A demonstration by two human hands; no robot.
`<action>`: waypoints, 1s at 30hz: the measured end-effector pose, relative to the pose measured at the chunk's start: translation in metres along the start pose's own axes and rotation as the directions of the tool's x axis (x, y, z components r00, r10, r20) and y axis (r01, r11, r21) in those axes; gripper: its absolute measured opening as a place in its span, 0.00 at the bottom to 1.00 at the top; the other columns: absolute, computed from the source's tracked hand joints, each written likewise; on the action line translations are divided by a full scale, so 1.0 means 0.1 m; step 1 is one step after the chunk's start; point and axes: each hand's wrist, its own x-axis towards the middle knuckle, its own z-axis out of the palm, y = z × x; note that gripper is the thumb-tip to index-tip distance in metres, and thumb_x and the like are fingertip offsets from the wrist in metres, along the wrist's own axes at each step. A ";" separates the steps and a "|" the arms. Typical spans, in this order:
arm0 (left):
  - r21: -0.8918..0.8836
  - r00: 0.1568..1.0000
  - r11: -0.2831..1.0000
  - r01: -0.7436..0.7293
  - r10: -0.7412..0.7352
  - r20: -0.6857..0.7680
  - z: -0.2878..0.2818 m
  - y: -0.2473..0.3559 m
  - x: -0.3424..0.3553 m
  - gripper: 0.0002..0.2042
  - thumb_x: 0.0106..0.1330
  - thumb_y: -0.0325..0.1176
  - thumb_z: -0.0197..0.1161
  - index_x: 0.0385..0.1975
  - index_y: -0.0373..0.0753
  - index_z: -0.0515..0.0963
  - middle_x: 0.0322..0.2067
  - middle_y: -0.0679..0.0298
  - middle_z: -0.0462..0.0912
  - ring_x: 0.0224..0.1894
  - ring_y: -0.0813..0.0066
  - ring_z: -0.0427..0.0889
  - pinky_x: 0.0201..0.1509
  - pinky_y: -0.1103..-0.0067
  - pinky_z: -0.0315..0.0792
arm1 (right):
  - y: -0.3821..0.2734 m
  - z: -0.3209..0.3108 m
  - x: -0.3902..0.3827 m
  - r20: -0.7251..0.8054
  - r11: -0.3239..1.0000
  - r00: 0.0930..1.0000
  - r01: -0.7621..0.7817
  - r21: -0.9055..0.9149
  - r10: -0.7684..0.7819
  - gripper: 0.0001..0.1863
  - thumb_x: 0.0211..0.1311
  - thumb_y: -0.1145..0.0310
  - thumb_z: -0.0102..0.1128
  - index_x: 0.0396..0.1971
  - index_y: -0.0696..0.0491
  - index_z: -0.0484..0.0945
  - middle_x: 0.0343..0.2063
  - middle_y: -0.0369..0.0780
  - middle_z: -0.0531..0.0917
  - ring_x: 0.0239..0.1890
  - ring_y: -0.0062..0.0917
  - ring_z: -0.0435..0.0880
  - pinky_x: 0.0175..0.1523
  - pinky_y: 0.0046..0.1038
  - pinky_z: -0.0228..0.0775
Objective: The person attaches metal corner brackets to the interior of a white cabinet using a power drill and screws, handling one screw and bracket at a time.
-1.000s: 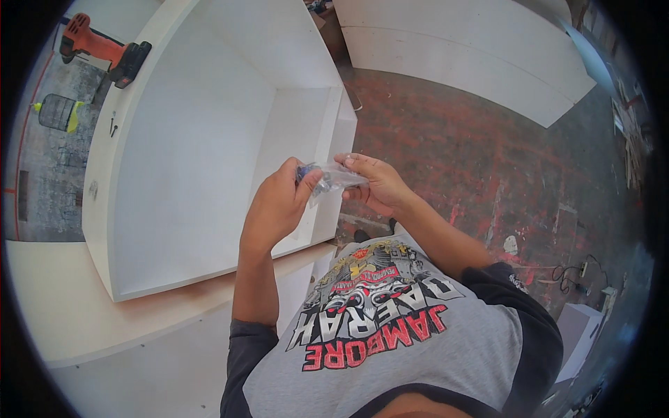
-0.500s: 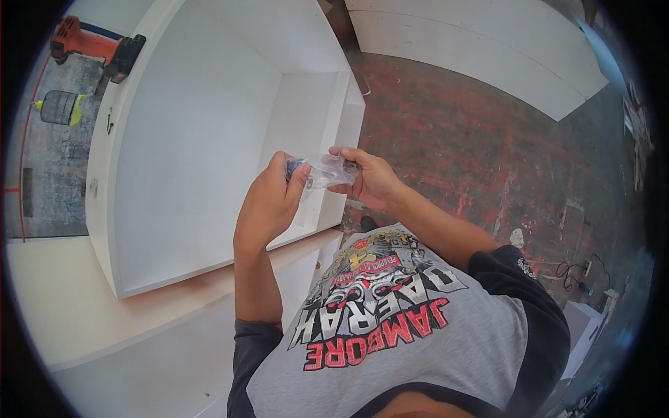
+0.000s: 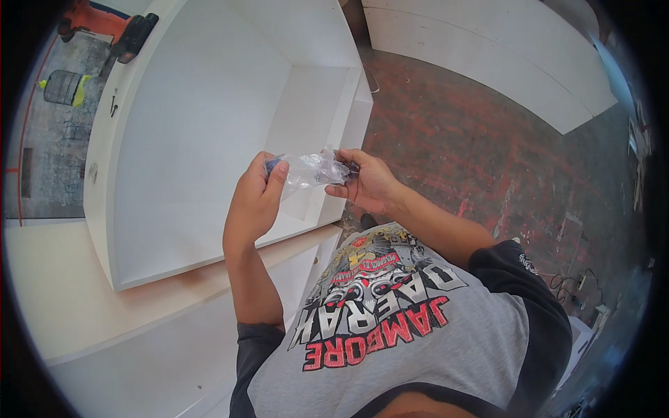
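A crinkled clear plastic bag (image 3: 305, 173) stretches between my two hands, in front of the white cabinet. My left hand (image 3: 254, 198) pinches its left end between thumb and fingers, where a bit of blue shows. At the other end, the fingers of my right hand (image 3: 368, 180) close on the bag around something dark that I cannot make out. Beneath and beyond my hands lies the open white cabinet box (image 3: 195, 139), its inside facing up.
On the cabinet's left edge rest an orange and black cordless drill (image 3: 111, 28) and small dark metal pieces (image 3: 113, 104). A dark bottle with yellow ends (image 3: 63, 88) sits further left. White panels (image 3: 488, 49) lie at the far right, and cables (image 3: 568, 284) at the lower right.
My left hand has moved left, away from the right one, and the bag between them is drawn out longer. The whole view has shifted slightly.
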 end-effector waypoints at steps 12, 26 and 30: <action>-0.100 0.996 0.995 -0.008 -0.001 -0.093 -0.22 -0.21 -0.21 0.17 0.77 0.44 0.53 0.38 0.33 0.73 0.23 0.63 0.73 0.26 0.73 0.70 0.33 0.75 0.66 | 0.05 0.16 0.21 -0.016 0.966 0.991 -0.130 -0.222 0.130 0.19 0.76 0.57 0.45 0.53 0.56 0.75 0.38 0.39 0.81 0.38 0.26 0.82 0.37 0.30 0.81; 0.124 0.986 0.986 0.110 -0.093 -0.140 -0.35 -0.32 -0.26 0.17 0.77 0.43 0.52 0.38 0.32 0.72 0.21 0.56 0.74 0.24 0.64 0.73 0.33 0.69 0.68 | 0.35 0.28 0.42 -0.164 0.902 0.950 -0.304 -0.305 0.265 0.17 0.76 0.54 0.45 0.44 0.54 0.71 0.34 0.37 0.75 0.30 0.22 0.73 0.24 0.24 0.59; -0.281 0.966 0.959 -0.024 -0.050 -0.252 -0.39 -0.57 -0.45 0.16 0.78 0.44 0.52 0.36 0.36 0.71 0.23 0.71 0.68 0.27 0.83 0.64 0.32 0.82 0.61 | 0.21 0.54 0.40 0.008 0.911 0.958 -0.271 -0.312 0.287 0.23 0.77 0.46 0.45 0.31 0.51 0.68 0.22 0.33 0.68 0.19 0.17 0.62 0.20 0.22 0.52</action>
